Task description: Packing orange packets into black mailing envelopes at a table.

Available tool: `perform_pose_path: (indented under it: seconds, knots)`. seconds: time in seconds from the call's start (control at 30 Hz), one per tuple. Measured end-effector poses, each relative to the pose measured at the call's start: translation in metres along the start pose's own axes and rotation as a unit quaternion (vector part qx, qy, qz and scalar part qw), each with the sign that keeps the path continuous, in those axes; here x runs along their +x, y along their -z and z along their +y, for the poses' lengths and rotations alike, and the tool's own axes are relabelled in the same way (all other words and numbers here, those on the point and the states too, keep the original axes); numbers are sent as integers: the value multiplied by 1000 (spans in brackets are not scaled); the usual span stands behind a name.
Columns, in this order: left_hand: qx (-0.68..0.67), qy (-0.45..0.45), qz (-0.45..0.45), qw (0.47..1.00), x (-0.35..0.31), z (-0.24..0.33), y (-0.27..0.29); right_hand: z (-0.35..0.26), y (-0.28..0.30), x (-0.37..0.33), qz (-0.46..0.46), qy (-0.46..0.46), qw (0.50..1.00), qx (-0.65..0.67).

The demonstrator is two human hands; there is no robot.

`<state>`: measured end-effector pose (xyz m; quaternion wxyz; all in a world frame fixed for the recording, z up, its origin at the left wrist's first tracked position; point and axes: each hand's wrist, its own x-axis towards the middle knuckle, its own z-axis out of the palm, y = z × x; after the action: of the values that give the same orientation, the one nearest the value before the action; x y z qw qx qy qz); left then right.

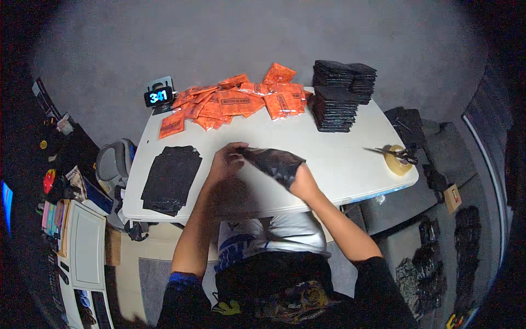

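A black plastic bag (274,164) is held slantwise above the white table, between my two hands. My left hand (228,160) is closed on its left end, with the fingers bent round the edge. At the other end is my right hand (304,183), its fingers hidden by the bag's black plastic; whether they are inside it or behind it I cannot tell. A flat pile of black bags (171,180) lies on the table to the left of my left hand. What the held bag contains, if anything, does not show.
Orange packets in clear wrap (235,103) are heaped along the table's (219,137) far side. Stacks of black packages (335,109) stand at the far right. Scissors (402,156) rest on a tape roll (399,164) near the right edge. A lit phone (158,97) stands far left.
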<state>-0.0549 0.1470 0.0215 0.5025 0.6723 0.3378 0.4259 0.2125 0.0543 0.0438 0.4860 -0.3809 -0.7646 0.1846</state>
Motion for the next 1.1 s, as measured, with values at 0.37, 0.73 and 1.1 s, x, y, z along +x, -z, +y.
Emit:
perform_pose_path:
  seconds: [0.37,0.73,1.1]
  knots:
    - [95,-105,191,971,4,25,-51,18,1,-9,102,-211,898,372]
    - [189,-92,255,944,-9,41,-67,-11,9,-10,-85,-264,933,227]
    - [117,-76,238,961,-9,34,-57,2,2,-17,2,-197,972,124]
